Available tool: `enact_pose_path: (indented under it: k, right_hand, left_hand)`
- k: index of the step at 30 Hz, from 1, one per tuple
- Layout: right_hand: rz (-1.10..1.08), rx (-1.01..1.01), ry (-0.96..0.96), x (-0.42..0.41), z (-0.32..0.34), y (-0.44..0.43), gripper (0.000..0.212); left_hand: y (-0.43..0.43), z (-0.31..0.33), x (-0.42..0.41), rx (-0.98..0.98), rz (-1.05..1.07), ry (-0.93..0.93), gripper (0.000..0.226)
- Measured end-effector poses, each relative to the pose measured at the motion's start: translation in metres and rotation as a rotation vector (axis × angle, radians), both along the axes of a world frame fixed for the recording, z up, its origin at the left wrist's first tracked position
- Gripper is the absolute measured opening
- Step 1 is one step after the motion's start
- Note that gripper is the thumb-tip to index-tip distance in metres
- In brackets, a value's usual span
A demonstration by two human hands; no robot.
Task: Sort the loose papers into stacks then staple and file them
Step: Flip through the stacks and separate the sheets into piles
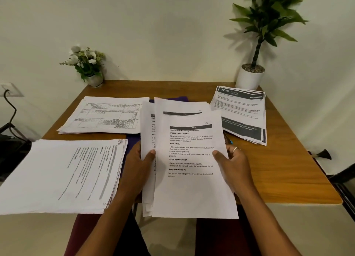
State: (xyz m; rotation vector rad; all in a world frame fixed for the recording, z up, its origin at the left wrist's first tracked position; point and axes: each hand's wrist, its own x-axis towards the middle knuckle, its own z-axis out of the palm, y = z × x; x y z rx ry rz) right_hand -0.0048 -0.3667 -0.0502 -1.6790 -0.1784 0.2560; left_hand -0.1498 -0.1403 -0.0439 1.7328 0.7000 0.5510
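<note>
I hold a fanned bundle of loose printed papers (192,188) over the near edge of the wooden table (288,171). My left hand (139,163) grips the bundle's left side, thumb on top. On the right side, my right hand (234,163) pinches the top sheet, headed "Return Under-Bed Storage Bin to Place". Three stacks lie on the table: one with tables (103,115) at the back left, one with rotated text (63,175) at the near left overhanging the edge, and one with dark headers (242,113) at the back right.
A purple folder (132,140) lies under the held papers. A small flower pot (90,67) stands at the back left corner and a tall potted plant (251,75) at the back right. A small blue object (229,140) peeks out behind my right hand.
</note>
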Motion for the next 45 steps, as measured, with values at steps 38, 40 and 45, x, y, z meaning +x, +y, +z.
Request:
enact_pose_path:
  k: [38, 40, 45]
  right_hand:
    - [0.152, -0.805, -0.44, 0.067, 0.028, 0.053, 0.065]
    - [0.158, -0.828, -0.4, 0.07, 0.029, 0.054, 0.069]
    - [0.116, -0.756, -0.343, 0.068, 0.037, 0.063, 0.039]
  left_hand:
    - [0.01, -0.028, 0.001, 0.096, -0.198, -0.276, 0.021]
    - [0.01, -0.029, 0.003, 0.052, -0.154, -0.275, 0.02]
    - [0.009, -0.031, 0.002, 0.046, -0.131, -0.333, 0.017]
